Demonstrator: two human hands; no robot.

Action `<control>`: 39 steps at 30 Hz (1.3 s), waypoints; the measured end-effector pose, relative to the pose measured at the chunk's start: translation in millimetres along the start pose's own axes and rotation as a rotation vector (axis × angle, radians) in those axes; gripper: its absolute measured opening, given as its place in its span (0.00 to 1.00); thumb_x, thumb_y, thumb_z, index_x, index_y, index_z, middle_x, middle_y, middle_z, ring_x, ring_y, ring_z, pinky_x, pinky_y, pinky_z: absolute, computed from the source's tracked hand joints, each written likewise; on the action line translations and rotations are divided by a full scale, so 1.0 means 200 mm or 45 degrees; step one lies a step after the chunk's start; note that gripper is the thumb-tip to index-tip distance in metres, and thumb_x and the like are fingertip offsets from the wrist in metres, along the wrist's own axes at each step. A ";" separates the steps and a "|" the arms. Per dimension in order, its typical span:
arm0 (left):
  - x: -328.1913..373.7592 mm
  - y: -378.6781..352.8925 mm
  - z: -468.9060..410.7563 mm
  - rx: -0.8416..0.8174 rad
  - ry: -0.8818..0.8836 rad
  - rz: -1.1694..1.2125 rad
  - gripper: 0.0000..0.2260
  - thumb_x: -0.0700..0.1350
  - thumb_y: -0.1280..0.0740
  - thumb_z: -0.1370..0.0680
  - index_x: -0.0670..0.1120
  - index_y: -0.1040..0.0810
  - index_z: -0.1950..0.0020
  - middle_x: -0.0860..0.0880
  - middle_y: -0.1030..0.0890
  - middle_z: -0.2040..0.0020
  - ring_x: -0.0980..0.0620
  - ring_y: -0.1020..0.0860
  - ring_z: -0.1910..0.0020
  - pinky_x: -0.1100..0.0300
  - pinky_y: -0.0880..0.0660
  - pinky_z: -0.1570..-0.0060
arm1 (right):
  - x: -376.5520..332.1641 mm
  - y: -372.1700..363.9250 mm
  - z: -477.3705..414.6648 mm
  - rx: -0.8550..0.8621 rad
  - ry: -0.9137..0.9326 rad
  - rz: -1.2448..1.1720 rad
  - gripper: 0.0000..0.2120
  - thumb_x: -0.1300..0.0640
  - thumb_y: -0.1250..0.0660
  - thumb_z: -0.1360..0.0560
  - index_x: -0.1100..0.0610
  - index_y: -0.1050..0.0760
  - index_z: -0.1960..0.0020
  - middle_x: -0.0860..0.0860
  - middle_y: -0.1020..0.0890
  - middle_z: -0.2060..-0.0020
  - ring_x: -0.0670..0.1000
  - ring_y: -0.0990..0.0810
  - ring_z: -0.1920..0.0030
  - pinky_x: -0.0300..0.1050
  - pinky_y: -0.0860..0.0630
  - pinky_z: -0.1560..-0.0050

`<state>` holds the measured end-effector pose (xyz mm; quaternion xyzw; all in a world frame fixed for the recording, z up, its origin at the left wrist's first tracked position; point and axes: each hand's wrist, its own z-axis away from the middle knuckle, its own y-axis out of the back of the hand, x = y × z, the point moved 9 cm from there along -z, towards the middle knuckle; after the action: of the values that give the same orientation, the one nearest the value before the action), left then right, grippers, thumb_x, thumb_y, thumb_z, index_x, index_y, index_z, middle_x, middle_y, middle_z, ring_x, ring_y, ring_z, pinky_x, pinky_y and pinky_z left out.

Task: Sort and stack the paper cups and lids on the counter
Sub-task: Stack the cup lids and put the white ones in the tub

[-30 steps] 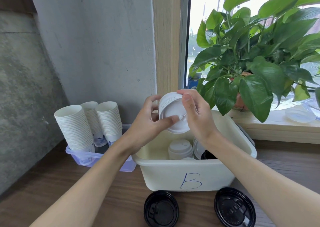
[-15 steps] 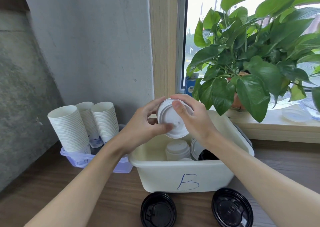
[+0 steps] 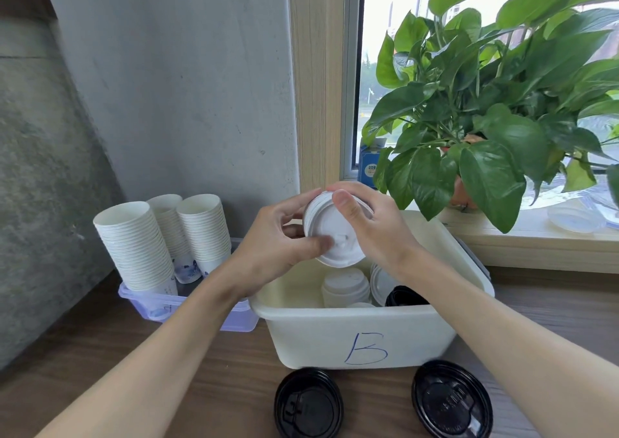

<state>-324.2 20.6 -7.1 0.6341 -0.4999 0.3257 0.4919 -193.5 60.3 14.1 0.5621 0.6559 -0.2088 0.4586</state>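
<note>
I bring the white lids (image 3: 330, 233) down a bit toward the tub (image 3: 335, 313); the thumb of my right hand (image 3: 378, 233) slides left.

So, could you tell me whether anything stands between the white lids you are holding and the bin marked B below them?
Nothing visible does. The left hand and right hand hold the white lids above the open bin; stacked lids inside fill its right side, the left floor lies bare.

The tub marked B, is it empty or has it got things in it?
Not empty: inside the tub sit a stack of white lids and a black item near its front wall.
</note>
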 end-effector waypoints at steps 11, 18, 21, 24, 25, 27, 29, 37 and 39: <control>0.00 -0.01 -0.02 0.004 -0.012 0.037 0.31 0.42 0.26 0.29 0.55 0.29 0.26 0.48 0.17 0.38 0.51 0.17 0.42 0.59 0.21 0.40 | 0.00 0.04 -0.01 0.129 0.050 -0.039 0.12 0.41 0.38 0.25 0.46 0.22 0.50 0.38 0.19 0.55 0.38 0.22 0.50 0.29 0.29 0.49; -0.04 0.02 -0.02 0.075 0.064 0.077 0.30 0.48 0.25 0.30 0.57 0.31 0.31 0.47 0.17 0.40 0.52 0.16 0.44 0.58 0.22 0.42 | 0.03 0.04 0.00 0.084 -0.012 -0.124 0.19 0.42 0.38 0.26 0.52 0.24 0.42 0.41 0.21 0.48 0.31 0.24 0.49 0.25 0.32 0.50; -0.02 0.02 -0.02 0.075 0.030 0.033 0.29 0.47 0.28 0.29 0.60 0.28 0.29 0.53 0.17 0.39 0.55 0.17 0.43 0.64 0.23 0.43 | 0.04 0.03 0.00 0.003 -0.053 -0.119 0.16 0.43 0.35 0.28 0.49 0.24 0.43 0.40 0.19 0.51 0.32 0.23 0.50 0.25 0.30 0.53; -0.01 0.00 -0.01 0.035 0.006 0.001 0.31 0.46 0.30 0.28 0.57 0.30 0.25 0.54 0.18 0.37 0.56 0.19 0.41 0.68 0.24 0.43 | 0.05 0.01 0.01 -0.071 -0.066 -0.074 0.20 0.42 0.36 0.28 0.49 0.25 0.39 0.37 0.21 0.47 0.29 0.25 0.48 0.23 0.31 0.52; 0.00 0.00 -0.01 0.020 -0.004 -0.011 0.31 0.46 0.30 0.28 0.57 0.30 0.25 0.54 0.18 0.37 0.56 0.19 0.40 0.68 0.24 0.43 | 0.05 0.01 0.01 -0.076 -0.063 -0.052 0.22 0.41 0.36 0.28 0.49 0.25 0.38 0.37 0.22 0.46 0.28 0.26 0.48 0.22 0.31 0.52; 0.01 -0.01 0.00 -0.001 -0.013 -0.021 0.31 0.46 0.31 0.28 0.57 0.30 0.25 0.55 0.19 0.37 0.57 0.19 0.40 0.68 0.24 0.43 | 0.05 0.01 0.00 -0.064 -0.062 -0.029 0.22 0.40 0.36 0.28 0.49 0.25 0.38 0.37 0.21 0.48 0.30 0.25 0.49 0.23 0.31 0.53; 0.02 -0.01 0.00 0.006 -0.018 -0.007 0.31 0.47 0.30 0.28 0.55 0.31 0.25 0.53 0.19 0.37 0.58 0.19 0.40 0.67 0.24 0.44 | 0.06 0.01 0.00 -0.038 -0.058 -0.018 0.20 0.40 0.36 0.28 0.48 0.25 0.40 0.39 0.20 0.51 0.33 0.23 0.51 0.25 0.29 0.54; 0.03 0.03 0.02 0.114 -0.108 -0.061 0.25 0.48 0.28 0.26 0.58 0.28 0.30 0.54 0.18 0.38 0.54 0.20 0.39 0.59 0.22 0.40 | 0.04 -0.01 0.01 -0.055 -0.030 -0.059 0.29 0.36 0.35 0.31 0.51 0.27 0.37 0.40 0.20 0.46 0.39 0.23 0.43 0.31 0.28 0.47; 0.03 0.03 0.02 0.120 -0.127 -0.080 0.25 0.48 0.28 0.27 0.59 0.27 0.31 0.55 0.18 0.39 0.55 0.20 0.40 0.60 0.22 0.41 | 0.04 -0.01 0.01 -0.066 -0.028 -0.049 0.29 0.36 0.36 0.32 0.51 0.28 0.36 0.42 0.21 0.44 0.40 0.24 0.41 0.31 0.29 0.45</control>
<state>-328.1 14.9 -0.3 0.6875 -0.4877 0.3012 0.4459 -194.3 62.2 5.4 0.5350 0.6666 -0.2066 0.4761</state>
